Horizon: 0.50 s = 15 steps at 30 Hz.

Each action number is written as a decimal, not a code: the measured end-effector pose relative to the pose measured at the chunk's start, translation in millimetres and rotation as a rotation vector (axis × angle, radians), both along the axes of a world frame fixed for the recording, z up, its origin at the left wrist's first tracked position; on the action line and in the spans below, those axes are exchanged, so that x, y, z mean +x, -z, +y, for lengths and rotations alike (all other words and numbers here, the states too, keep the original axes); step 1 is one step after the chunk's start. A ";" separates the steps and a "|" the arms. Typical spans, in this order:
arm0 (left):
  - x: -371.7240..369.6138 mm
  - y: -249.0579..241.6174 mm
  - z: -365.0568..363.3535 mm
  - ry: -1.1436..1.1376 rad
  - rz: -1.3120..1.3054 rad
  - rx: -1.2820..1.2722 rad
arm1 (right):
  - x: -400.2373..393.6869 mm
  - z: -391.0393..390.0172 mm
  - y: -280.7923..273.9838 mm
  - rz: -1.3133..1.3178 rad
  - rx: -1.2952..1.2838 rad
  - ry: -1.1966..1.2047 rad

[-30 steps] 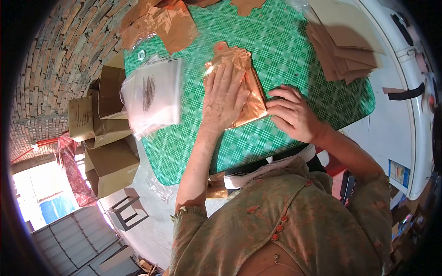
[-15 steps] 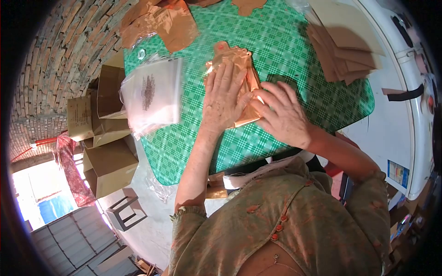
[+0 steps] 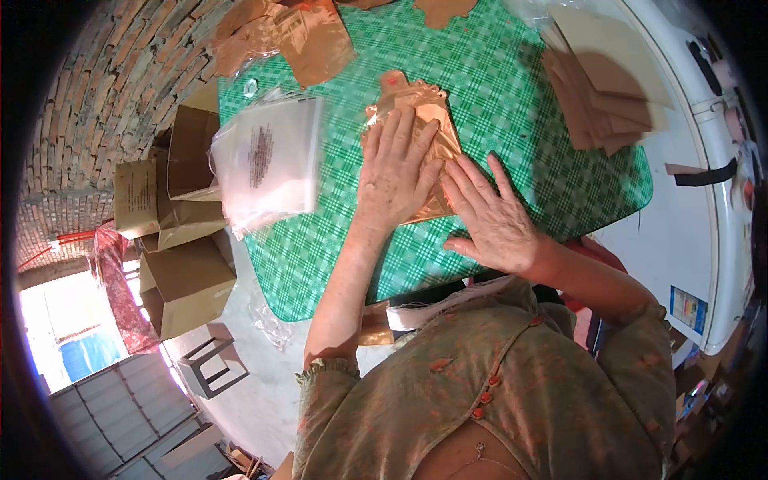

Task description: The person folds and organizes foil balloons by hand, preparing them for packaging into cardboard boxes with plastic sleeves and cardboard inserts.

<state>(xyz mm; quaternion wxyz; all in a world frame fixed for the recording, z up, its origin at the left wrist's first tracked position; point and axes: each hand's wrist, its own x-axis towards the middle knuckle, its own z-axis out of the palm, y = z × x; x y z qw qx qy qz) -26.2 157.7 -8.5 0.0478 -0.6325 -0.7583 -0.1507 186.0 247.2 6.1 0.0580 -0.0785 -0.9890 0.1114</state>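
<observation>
A shiny copper-coloured foil piece (image 3: pixel 424 100) with a red spot on its top tab lies on the green checked tablecloth (image 3: pixel 320 264). My left hand (image 3: pixel 394 172) rests flat on its left and middle part, fingers extended and pointing up the piece. Along its lower right edge lies my right hand (image 3: pixel 496 212), fingers stretched and spread, the thumb apart on the cloth. Neither hand grips anything. Part of the foil is hidden under my left hand.
Clear plastic bags (image 3: pixel 268 160) are stacked at the left, with more copper-coloured pieces (image 3: pixel 316 44) at the top. Brown cardboard sheets (image 3: pixel 604 80) lie at the upper right. Open cardboard boxes (image 3: pixel 188 280) stand beyond the left edge, near a grey stool (image 3: pixel 214 364).
My right hand has flattened, its fingers straighter and its thumb moved down away from the foil. My left hand remains on the piece. The whole view has shifted slightly.
</observation>
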 end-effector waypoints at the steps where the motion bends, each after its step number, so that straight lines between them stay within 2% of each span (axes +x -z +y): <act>1: -0.2 0.6 0.0 -0.004 0.003 0.004 | -0.5 1.7 -1.7 -0.006 -0.008 -0.003; 6: -0.5 3.7 0.5 -0.009 0.010 0.012 | -9.9 20.6 0.9 -0.009 -0.029 0.022; 9: 0.7 2.7 1.5 0.010 0.013 0.060 | -21.5 35.4 3.6 -0.015 0.060 0.028; 15: 1.2 -1.0 -0.2 -0.021 0.024 -0.042 | -47.3 64.1 9.4 0.081 0.162 0.036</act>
